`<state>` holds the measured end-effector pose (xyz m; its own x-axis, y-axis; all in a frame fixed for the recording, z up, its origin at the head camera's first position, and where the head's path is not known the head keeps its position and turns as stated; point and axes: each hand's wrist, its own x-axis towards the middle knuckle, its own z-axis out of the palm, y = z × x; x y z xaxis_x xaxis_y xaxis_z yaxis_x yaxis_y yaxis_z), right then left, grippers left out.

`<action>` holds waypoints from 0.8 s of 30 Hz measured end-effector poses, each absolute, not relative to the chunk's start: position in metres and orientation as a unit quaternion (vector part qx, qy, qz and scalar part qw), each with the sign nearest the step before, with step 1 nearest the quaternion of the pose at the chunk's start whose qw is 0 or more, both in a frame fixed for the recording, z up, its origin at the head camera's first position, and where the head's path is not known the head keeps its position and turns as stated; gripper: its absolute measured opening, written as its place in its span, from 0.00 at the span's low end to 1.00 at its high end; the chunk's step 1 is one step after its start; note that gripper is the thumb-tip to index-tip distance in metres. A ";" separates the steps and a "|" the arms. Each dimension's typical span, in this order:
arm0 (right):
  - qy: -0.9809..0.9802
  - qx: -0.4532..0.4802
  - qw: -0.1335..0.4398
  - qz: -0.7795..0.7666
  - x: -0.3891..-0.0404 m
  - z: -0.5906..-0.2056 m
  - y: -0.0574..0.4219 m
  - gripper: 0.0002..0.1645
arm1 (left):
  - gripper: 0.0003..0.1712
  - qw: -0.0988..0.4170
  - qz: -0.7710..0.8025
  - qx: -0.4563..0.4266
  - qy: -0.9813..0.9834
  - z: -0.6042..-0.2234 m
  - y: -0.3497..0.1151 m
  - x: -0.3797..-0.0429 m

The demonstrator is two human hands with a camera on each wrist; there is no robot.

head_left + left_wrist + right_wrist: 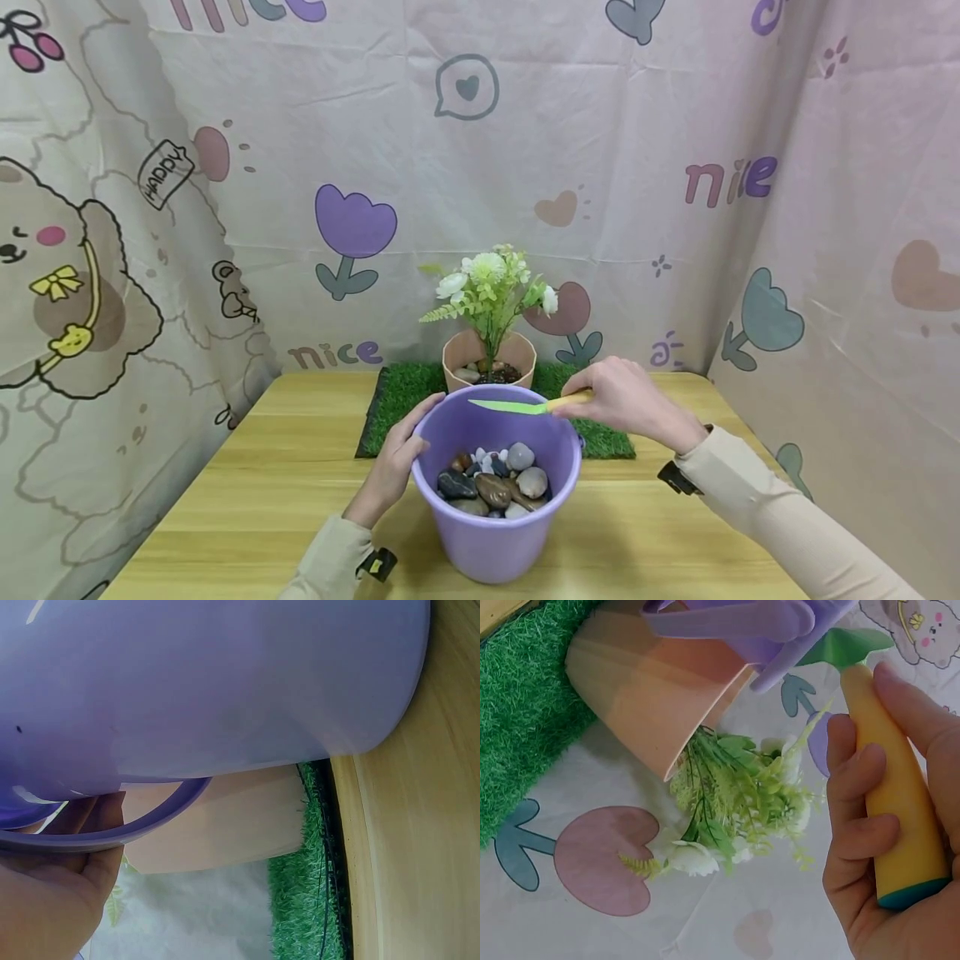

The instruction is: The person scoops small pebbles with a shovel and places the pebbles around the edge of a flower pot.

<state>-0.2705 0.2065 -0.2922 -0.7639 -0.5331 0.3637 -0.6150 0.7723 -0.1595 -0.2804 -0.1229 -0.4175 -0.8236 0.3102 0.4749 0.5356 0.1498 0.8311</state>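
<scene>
A purple bucket [491,546] stands upright on the wooden table, holding several smooth stones [492,490] in grey, brown and black. My left hand [392,467] grips its rim on the left side; in the left wrist view the fingers pass behind the bucket's curved handle [169,806]. Above the right part of the rim, my right hand [630,404] holds a small garden trowel with a green blade [510,407]. The fingers wrap round its yellow grip [900,787]. The blade points left, over the bucket's opening and above the stones.
Behind the bucket, a peach flower pot [450,367] with white flowers and green leaves [487,283] stands on a mat of artificial grass [401,408]. Stones and dark bits lie inside the pot. A printed cloth [480,167] hangs round the table's back and sides.
</scene>
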 end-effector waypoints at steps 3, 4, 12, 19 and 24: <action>-0.929 0.320 0.133 0.132 -0.269 -0.294 0.204 0.09 | 0.41 0.096 -0.590 -0.282 -0.750 -0.417 -0.123 -0.280; -0.928 0.326 0.126 0.132 -0.269 -0.295 0.203 0.09 | 0.41 0.096 -0.590 -0.283 -0.750 -0.417 -0.123 -0.280; -0.909 0.390 0.078 0.121 -0.263 -0.303 0.192 0.09 | 0.41 0.096 -0.591 -0.281 -0.750 -0.418 -0.123 -0.280; -0.910 0.395 0.075 0.104 -0.261 -0.305 0.188 0.09 | 0.40 0.091 -0.594 -0.285 -0.747 -0.418 -0.124 -0.281; -0.904 0.408 0.077 0.099 -0.262 -0.305 0.189 0.09 | 0.40 0.091 -0.596 -0.283 -0.746 -0.417 -0.123 -0.281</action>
